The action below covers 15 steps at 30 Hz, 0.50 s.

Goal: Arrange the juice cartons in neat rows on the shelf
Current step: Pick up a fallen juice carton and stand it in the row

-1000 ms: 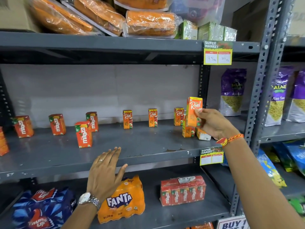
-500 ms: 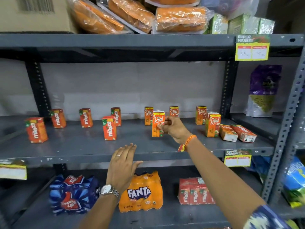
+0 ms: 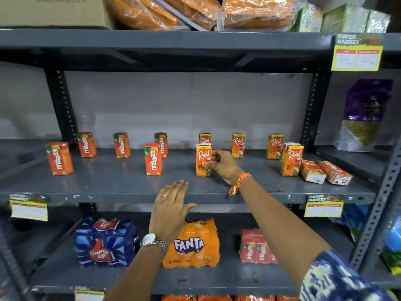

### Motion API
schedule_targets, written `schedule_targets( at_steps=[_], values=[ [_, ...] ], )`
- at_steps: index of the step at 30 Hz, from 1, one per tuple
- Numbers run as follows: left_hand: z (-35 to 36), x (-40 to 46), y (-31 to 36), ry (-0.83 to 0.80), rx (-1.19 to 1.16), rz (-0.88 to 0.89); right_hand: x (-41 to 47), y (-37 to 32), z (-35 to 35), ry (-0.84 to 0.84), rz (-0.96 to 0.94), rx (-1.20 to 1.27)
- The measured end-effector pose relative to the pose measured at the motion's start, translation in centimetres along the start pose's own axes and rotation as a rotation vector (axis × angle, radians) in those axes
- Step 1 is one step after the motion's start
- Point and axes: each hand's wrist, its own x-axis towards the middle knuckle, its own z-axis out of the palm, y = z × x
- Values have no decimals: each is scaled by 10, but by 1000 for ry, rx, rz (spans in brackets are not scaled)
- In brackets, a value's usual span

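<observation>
My right hand [image 3: 222, 165] grips an orange Real juice carton [image 3: 202, 158] that stands upright on the grey middle shelf [image 3: 121, 185], in front of another Real carton [image 3: 204, 137]. More Real cartons stand at the back [image 3: 238, 145] [image 3: 274, 146] and at the front right [image 3: 290, 159]. Two cartons lie flat at the right end [image 3: 312, 171] [image 3: 334, 172]. Several red Maaza cartons [image 3: 153, 159] [image 3: 59, 158] stand on the left half. My left hand [image 3: 171, 205] rests flat with spread fingers on the shelf's front edge, holding nothing.
Below sit a blue Thums Up pack [image 3: 104, 242], an orange Fanta pack [image 3: 192, 242] and a red Maaza multipack [image 3: 257, 246]. Wrapped orange packs [image 3: 256, 11] and a cardboard box fill the top shelf. A perforated upright [image 3: 314, 109] borders the bay; purple snack bags [image 3: 364, 114] hang beyond.
My right hand carried the Real carton from the right end leftward and set it down in front of the back-row carton. The view shifted left. My left hand stayed on the shelf edge.
</observation>
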Motion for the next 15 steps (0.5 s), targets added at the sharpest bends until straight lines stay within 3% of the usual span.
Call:
schedule_targets(
  at_steps=[8,13,15],
  values=[
    [1,-3,1,12,-63,-4,-17,-6,-22,-21,-1,20],
    [3,-4,14,56,-92,-38,-55,-22,-80,119,-78,155],
    [4,-3,26,77,-112,-49,-69,-20,-118,303,-123,82]
  ],
)
